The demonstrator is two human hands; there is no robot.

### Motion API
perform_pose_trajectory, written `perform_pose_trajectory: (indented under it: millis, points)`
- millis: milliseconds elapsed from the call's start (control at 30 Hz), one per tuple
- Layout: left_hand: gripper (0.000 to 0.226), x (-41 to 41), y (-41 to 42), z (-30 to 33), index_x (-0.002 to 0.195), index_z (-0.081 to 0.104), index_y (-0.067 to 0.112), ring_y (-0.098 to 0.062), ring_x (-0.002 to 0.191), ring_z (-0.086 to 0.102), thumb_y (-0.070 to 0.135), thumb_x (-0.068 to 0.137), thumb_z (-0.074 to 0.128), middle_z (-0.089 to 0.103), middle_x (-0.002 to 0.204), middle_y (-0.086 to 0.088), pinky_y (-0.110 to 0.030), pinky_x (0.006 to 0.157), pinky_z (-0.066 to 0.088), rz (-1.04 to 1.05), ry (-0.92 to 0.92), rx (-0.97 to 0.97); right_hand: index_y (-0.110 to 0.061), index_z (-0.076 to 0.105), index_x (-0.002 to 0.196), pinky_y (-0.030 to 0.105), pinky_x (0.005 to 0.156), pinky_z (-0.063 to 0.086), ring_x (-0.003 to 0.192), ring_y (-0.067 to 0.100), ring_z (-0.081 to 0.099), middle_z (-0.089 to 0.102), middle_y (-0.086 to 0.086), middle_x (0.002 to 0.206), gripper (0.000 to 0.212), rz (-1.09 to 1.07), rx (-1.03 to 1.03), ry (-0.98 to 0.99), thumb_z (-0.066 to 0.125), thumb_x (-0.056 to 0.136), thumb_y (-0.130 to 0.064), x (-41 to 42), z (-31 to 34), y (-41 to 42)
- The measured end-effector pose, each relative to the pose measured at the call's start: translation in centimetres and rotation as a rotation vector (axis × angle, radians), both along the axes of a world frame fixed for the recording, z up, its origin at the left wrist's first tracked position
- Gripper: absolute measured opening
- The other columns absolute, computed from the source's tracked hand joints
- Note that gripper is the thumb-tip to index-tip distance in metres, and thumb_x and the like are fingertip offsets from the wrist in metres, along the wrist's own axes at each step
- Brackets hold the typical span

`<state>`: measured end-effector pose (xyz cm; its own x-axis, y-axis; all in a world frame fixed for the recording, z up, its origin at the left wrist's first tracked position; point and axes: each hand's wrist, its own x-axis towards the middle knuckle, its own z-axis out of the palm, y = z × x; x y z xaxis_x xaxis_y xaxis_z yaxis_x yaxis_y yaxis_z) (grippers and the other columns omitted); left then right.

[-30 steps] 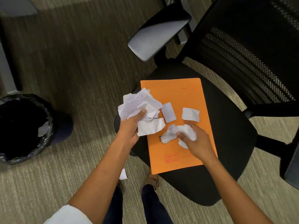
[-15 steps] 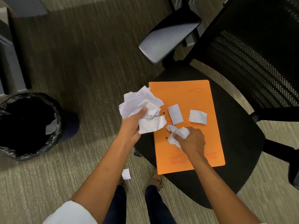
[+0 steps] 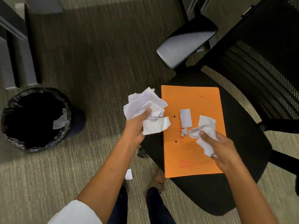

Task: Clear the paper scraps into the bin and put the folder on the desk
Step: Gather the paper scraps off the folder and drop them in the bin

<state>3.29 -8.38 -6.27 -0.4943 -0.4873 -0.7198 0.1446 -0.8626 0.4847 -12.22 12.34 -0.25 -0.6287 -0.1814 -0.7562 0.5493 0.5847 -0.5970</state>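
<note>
An orange folder (image 3: 192, 131) is lying on a black chair seat (image 3: 239, 167) at centre right, over striped carpet (image 3: 97, 62), with a black-lined bin (image 3: 34, 120) standing at left. The left hand (image 3: 137, 126) is gripping a crumpled wad of paper scraps (image 3: 144, 105), while the right hand (image 3: 221, 149) is clutching more scraps (image 3: 205, 135) above the folder.

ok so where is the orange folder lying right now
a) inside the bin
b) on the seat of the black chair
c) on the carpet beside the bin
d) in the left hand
b: the orange folder lies flat on the black chair seat, with loose paper scraps on top, while the bin stands apart on the carpet to the left and the left hand holds only crumpled paper.
</note>
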Motion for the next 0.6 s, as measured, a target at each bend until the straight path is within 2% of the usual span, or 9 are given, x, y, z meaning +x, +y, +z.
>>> perform_pose_trajectory:
  millis: [33, 100, 200, 300, 367, 433, 500, 600]
  points:
    - [0.036, 0.3, -0.3, 0.0, 0.117, 0.061, 0.023, -0.023, 0.096, 0.075, 0.005, 0.087, 0.071, 0.078, 0.100, -0.003, -0.041, 0.068, 0.062, 0.015, 0.009, 0.002, -0.024, 0.075, 0.102, 0.036, 0.072, 0.057, 0.095, 0.022, 0.071, 0.076, 0.007, 0.104, 0.026, -0.004, -0.061, -0.039, 0.081, 0.078, -0.032, 0.3, 0.7, -1.1]
    - [0.037, 0.9, -0.7, 0.3, 0.116, 0.061, 0.023, -0.022, 0.094, 0.075, 0.005, 0.086, 0.072, 0.079, 0.097, -0.001, -0.040, 0.067, 0.062, 0.057, 0.011, 0.015, -0.022, 0.074, 0.107, 0.032, 0.066, 0.055, 0.091, 0.019, 0.070, 0.076, 0.005, 0.102, 0.037, 0.032, -0.163, -0.104, 0.080, 0.073, -0.034, 1.4, 2.0, -3.7]
    - [0.048, 2.3, -1.6, 0.9, 0.125, 0.059, 0.019, -0.026, 0.103, 0.073, 0.005, 0.082, 0.075, 0.074, 0.111, -0.008, -0.050, 0.080, 0.061, 0.144, 0.018, 0.058, -0.023, 0.073, 0.106, 0.027, 0.057, 0.051, 0.073, 0.007, 0.069, 0.076, -0.005, 0.086, 0.042, 0.139, -0.263, -0.146, 0.079, 0.067, -0.037, 3.8, 3.4, -8.4]
    - [0.057, 5.1, -3.7, 1.7, 0.127, 0.059, 0.014, -0.031, 0.109, 0.069, 0.007, 0.074, 0.078, 0.069, 0.123, -0.015, -0.057, 0.090, 0.056, 0.240, 0.047, 0.086, -0.022, 0.074, 0.107, 0.023, 0.054, 0.051, 0.070, 0.005, 0.070, 0.077, -0.005, 0.087, 0.042, 0.256, -0.347, -0.158, 0.078, 0.069, -0.038, 6.7, 4.5, -13.4]
    - [0.061, 7.2, -5.2, 2.2, 0.131, 0.058, 0.011, -0.032, 0.109, 0.069, 0.009, 0.073, 0.077, 0.067, 0.127, -0.018, -0.055, 0.088, 0.057, 0.287, 0.049, 0.072, -0.018, 0.073, 0.110, 0.023, 0.052, 0.050, 0.072, 0.008, 0.069, 0.077, 0.000, 0.092, 0.043, 0.323, -0.384, -0.164, 0.077, 0.071, -0.037, 8.4, 5.1, -16.2]
    - [0.061, 10.2, -7.2, 2.4, 0.133, 0.056, 0.009, -0.032, 0.108, 0.069, 0.010, 0.075, 0.075, 0.067, 0.125, -0.018, -0.053, 0.086, 0.058, 0.356, 0.047, 0.039, -0.017, 0.073, 0.110, 0.027, 0.058, 0.048, 0.078, 0.013, 0.068, 0.077, 0.005, 0.098, 0.041, 0.391, -0.392, -0.170, 0.076, 0.074, -0.037, 10.6, 5.3, -19.4]
    - [0.055, 13.6, -9.5, 2.6, 0.129, 0.058, 0.009, -0.030, 0.101, 0.072, 0.009, 0.076, 0.074, 0.072, 0.116, -0.016, -0.051, 0.078, 0.061, 0.430, 0.056, 0.009, -0.018, 0.074, 0.109, 0.032, 0.064, 0.049, 0.087, 0.019, 0.068, 0.076, 0.012, 0.106, 0.034, 0.444, -0.384, -0.182, 0.077, 0.079, -0.033, 13.0, 5.0, -22.5]
    - [0.053, 19.0, -12.6, 2.9, 0.125, 0.057, 0.009, -0.028, 0.093, 0.075, 0.009, 0.075, 0.075, 0.076, 0.105, -0.014, -0.045, 0.067, 0.061, 0.527, 0.037, -0.020, -0.020, 0.073, 0.109, 0.029, 0.062, 0.052, 0.091, 0.020, 0.069, 0.076, 0.010, 0.108, 0.027, 0.524, -0.347, -0.207, 0.078, 0.084, -0.030, 17.2, 4.1, -26.9]
